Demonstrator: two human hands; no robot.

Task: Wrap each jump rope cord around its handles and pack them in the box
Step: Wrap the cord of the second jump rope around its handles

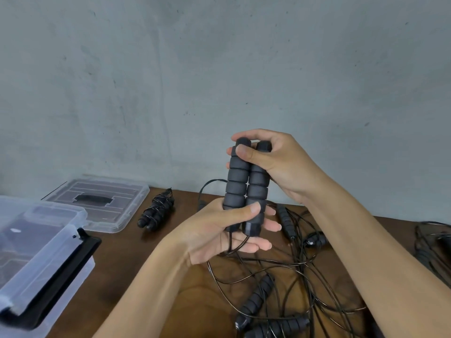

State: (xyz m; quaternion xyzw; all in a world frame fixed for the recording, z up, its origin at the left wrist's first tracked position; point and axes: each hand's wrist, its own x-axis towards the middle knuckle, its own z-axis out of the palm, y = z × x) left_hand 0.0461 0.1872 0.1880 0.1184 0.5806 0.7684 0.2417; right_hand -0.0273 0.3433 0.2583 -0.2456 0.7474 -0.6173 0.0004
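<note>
A grey, scuffed wall (pixel 219 69) fills the back of the view, and a dark brown wooden surface (pixel 122 259) runs below it. At the left edge sits the clear plastic box (pixel 36 252) with a black latch (pixel 80 254) on its near side; through its hazy walls I can make out nothing but the dark surface underneath. Behind it the clear lid (pixel 102 201) lies flat, its black handle (pixel 92 198) facing up. Just right of the lid lies a wrapped jump rope (pixel 156 213), its cord wound round both handles. A tangle of loose black cords (pixel 292 264) spreads across the surface in front of me, with several foam handles (pixel 256 298) lying among it, and more cord sits at the far right edge. Above this tangle I hold a pair of grey foam handles (pixel 246 186) upright, side by side and touching. My right hand (pixel 275 162) has its fingers curled round their tops; my left hand (pixel 224 228) grips their lower ends, thumb across the front. Their cord (pixel 234 245) hangs down over my left fingers.
</note>
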